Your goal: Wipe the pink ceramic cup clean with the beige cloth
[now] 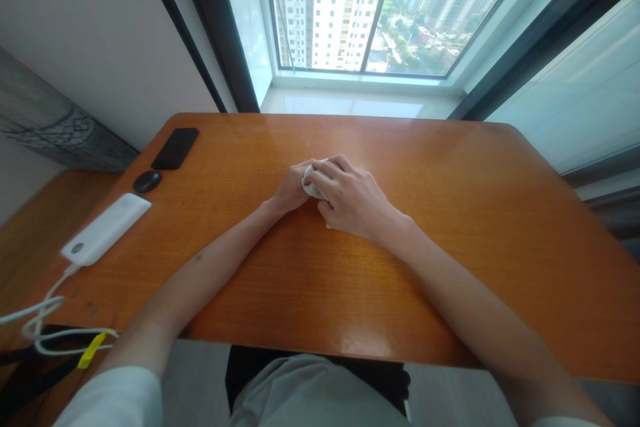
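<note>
Both my hands meet at the middle of the orange wooden table [450, 213]. A small crumpled white cloth or tissue [311, 185] is bunched between them. My right hand [353, 199] is closed over it from the right, fingers curled around the wad. My left hand [291, 187] grips it from the left, fingers tucked against it. Only a small part of the white wad shows between the fingers. Both forearms rest on the tabletop.
At the table's left end lie a black phone [175, 148], a small black oval object [147, 181] and a white power bank [106, 229] with a white cable [47, 320] trailing off the edge. A large window [370, 7] lies beyond the far edge.
</note>
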`<action>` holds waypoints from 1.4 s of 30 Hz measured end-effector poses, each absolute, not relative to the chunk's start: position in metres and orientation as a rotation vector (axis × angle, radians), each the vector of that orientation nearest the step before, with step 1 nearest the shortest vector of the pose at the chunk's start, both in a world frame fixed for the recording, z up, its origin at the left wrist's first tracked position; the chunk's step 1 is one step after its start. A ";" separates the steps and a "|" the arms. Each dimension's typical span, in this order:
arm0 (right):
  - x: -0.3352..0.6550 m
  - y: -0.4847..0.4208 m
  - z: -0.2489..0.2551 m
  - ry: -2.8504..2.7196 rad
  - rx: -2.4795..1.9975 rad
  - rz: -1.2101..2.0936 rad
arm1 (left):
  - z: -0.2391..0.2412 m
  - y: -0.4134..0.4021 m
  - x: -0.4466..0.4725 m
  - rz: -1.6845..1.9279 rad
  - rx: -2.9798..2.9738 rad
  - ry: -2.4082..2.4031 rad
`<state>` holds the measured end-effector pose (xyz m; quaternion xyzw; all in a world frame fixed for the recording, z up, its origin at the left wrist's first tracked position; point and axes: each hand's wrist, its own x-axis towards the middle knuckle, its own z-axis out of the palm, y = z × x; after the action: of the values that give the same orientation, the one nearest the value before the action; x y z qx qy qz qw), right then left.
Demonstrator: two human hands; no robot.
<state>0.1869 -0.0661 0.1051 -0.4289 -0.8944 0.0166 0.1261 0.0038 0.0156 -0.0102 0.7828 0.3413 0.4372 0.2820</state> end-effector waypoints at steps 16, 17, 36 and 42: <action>0.175 -0.047 0.075 -2.452 -1.115 -0.124 | -0.001 0.015 0.000 1.217 2.008 1.143; 0.174 -0.047 0.073 -2.438 -1.122 -0.144 | -0.002 0.016 0.000 1.207 2.010 1.165; 0.163 -0.053 0.059 -2.336 -1.168 -0.220 | -0.006 0.029 -0.005 1.014 1.936 1.319; 0.162 -0.054 0.053 -2.335 -1.139 -0.265 | -0.007 0.030 -0.003 1.076 1.892 1.261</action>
<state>0.1622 -0.0537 0.0531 -0.4210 -0.8628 -0.0980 0.2620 -0.0034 0.0304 -0.0073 0.7155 0.4771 0.4068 0.3080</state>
